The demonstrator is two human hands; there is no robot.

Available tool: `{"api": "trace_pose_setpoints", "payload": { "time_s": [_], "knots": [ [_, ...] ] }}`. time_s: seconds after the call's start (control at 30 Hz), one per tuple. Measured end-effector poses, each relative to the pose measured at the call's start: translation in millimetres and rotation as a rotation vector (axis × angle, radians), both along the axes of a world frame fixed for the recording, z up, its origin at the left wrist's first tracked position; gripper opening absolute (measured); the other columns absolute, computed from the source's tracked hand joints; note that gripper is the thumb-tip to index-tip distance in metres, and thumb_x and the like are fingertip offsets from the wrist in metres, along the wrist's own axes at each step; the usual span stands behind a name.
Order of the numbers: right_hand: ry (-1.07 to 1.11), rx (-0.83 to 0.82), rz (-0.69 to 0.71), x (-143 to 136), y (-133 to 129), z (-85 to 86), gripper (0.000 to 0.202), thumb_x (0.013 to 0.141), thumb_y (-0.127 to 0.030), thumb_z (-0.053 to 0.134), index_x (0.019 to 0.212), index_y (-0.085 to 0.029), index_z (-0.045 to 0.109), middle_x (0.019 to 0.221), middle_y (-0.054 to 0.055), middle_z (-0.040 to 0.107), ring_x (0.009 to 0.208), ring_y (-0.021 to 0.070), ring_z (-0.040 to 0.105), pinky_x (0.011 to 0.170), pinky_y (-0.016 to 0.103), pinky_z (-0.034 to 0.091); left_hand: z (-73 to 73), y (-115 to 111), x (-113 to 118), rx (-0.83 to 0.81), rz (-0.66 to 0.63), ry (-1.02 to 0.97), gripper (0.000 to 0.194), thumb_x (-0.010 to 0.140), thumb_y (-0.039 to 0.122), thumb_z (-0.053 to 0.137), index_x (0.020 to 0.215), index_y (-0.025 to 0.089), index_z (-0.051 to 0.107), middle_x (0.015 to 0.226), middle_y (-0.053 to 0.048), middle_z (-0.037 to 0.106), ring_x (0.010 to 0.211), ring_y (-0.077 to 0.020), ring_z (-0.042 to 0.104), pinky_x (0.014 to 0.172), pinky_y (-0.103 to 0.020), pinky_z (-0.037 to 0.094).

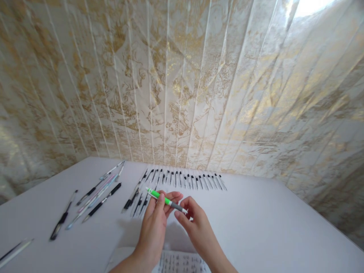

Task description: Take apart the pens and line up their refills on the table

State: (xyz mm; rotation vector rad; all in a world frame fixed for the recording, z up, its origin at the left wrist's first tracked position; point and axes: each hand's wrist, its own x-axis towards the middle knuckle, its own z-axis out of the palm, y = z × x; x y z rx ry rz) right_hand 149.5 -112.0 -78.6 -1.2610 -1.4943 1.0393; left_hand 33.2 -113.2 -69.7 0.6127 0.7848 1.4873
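A green pen point(159, 196) with a grey grip section and white ends is held slantwise above the table. My left hand point(156, 220) is closed on its green barrel, thumb on top and fingers beneath. At the pen's white tip, my right hand point(196, 220) has its thumb and curled fingers pinched around the end. Behind the hands a row of clear refills with black ends point(186, 181) lies side by side on the white table point(256, 220). A few more black pens and refills point(138, 204) lie just left of my left hand.
Several loose pens, including a black pen point(102, 203), are spread on the left side. A pen with a black cap point(60, 226) lies nearer. A sheet with handwriting point(182, 261) is partly under my forearms. A gold-patterned curtain point(176, 83) hangs behind the table.
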Motion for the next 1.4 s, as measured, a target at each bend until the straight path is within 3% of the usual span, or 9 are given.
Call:
{"api": "trace_pose_setpoints", "payload": {
  "time_s": [0.07,0.17,0.43,0.67,0.8,1.0,1.2,1.3,1.4],
  "knots": [
    [0.023,-0.036,0.019,-1,-1,0.6,0.036,0.077,-0.054,0.06,0.079,-0.019,0.054,0.071,-0.001,0.055,0.053,0.0092,0.042,0.051,0.022,0.034,-0.1,0,0,-0.013,0.006,-0.016,0.027,0.079,0.041,0.062,0.091,0.017,0.06,0.1,-0.009,0.07,0.104,-0.0244,0.062,0.093,-0.039,0.044],
    [0.007,-0.156,0.094,-3,-2,0.1,0.047,0.088,-0.057,0.038,0.071,-0.017,0.055,0.055,-0.002,0.049,0.043,0.0087,0.036,0.046,0.023,0.029,0.5,0,-1,-0.022,-0.011,-0.043,0.024,0.079,0.039,0.063,0.089,0.018,0.058,0.099,-0.008,0.071,0.106,-0.025,0.062,0.093,-0.04,0.044],
    [-0.314,0.073,-0.088,2,-6,9.1,0.018,0.082,-0.035,0.055,0.072,-0.021,0.05,0.064,-0.002,0.057,0.055,0.0122,0.045,0.055,0.023,0.031,9.7,9,-5,-0.074,0.052,-0.075,0.01,0.085,0.025,0.057,0.086,0.015,0.056,0.099,-0.012,0.071,0.102,-0.0237,0.065,0.091,-0.038,0.048],
    [-0.595,0.115,-0.097,8,-8,16.8,0.016,0.085,-0.034,0.053,0.076,-0.022,0.057,0.066,0.001,0.064,0.056,0.0152,0.052,0.054,0.024,0.028,12.3,20,-13,-0.264,0.081,-0.145,0.015,0.088,0.007,0.045,0.084,0.007,0.059,0.096,-0.018,0.069,0.087,-0.0195,0.069,0.081,-0.031,0.056],
    [-0.755,0.087,-0.029,16,-9,27.3,0.011,0.086,-0.029,0.051,0.087,-0.025,0.061,0.064,0.001,0.067,0.055,0.0165,0.054,0.054,0.025,0.026,12.7,27,-18,-0.2,0.158,-0.172,0.017,0.086,0.004,0.045,0.075,0.011,0.055,0.08,-0.013,0.068,0.083,-0.0216,0.07,0.08,-0.036,0.058],
    [-0.603,-0.071,0.188,30,-11,42.3,0.01,0.088,-0.019,0.04,0.087,-0.022,0.049,0.066,-0.001,0.071,0.054,0.0134,0.056,0.056,0.024,0.031,22.2,31,-26,-0.197,0.142,-0.157,0.016,0.085,0.002,0.046,0.074,0.011,0.055,0.086,-0.014,0.068,0.087,-0.0213,0.069,0.081,-0.036,0.057],
    [-0.539,-0.121,0.254,44,-11,45.6,0.009,0.089,-0.021,0.036,0.083,-0.022,0.043,0.068,0.0,0.071,0.053,0.0114,0.053,0.057,0.024,0.035,23.6,34,-31,-0.207,0.112,-0.158,0.013,0.083,0.003,0.046,0.075,0.011,0.053,0.093,-0.018,0.068,0.092,-0.0231,0.067,0.081,-0.038,0.055],
    [-0.377,-0.16,0.285,44,-8,41.2,0.01,0.09,-0.027,0.036,0.082,-0.022,0.04,0.068,0.001,0.07,0.052,0.0106,0.052,0.054,0.023,0.036,18.2,30,-28,-0.105,0.055,-0.037,0.004,0.081,0.01,0.053,0.081,0.014,0.054,0.084,-0.01,0.067,0.082,-0.0178,0.066,0.071,-0.029,0.054],
    [-0.062,-0.242,0.243,32,-4,27.8,0.018,0.089,-0.038,0.037,0.081,-0.023,0.035,0.064,0.0,0.067,0.048,0.0104,0.049,0.046,0.022,0.034,11.1,21,-18,-0.035,-0.046,0.026,0.013,0.077,0.019,0.061,0.088,0.016,0.055,0.071,0.0,0.059,0.063,-0.0098,0.056,0.054,-0.02,0.044]
  ]
}}
